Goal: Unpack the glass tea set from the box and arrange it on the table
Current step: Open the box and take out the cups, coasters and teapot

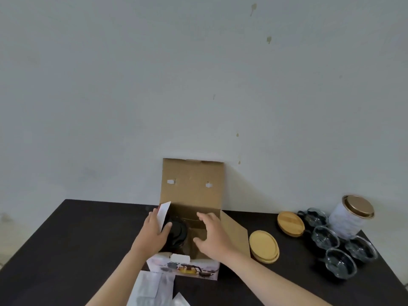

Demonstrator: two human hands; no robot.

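Head view: cardboard box (192, 217) sits open at the middle of the dark desk (88, 235), close to the back edge, lid flap standing upright against the wall (198, 85). Printed front panel of the box faces the near edge.

Both hands are inside the box opening. Left hand (154, 230) is at the box's left wall, thumb lying against a dark round item (176, 234) in the left compartment; its fingers (152, 215) lie fairly straight past a white side flap (164, 214). No grip visible, so it reads as released. Right hand (212, 237) hovers over the right compartment, fingers spread and loosely bent, holding nothing.

Unpacked pieces are on the right half of the desk:
- bamboo lid stack (264, 246) just beside the box's right flap
- second bamboo lid (291, 223) further right, leaning on a cup
- five glass cups (326, 237) clustered toward the right edge; how many have handles is hard to tell
- white cylindrical canister (351, 217) with a gold lid, tilted, at the back right, touching the cup cluster

White plastic wrapping (152, 288) lies at the near edge of the desk, in front of the box, between the forearms.

What the dark item in the box is: cannot tell, too dark.
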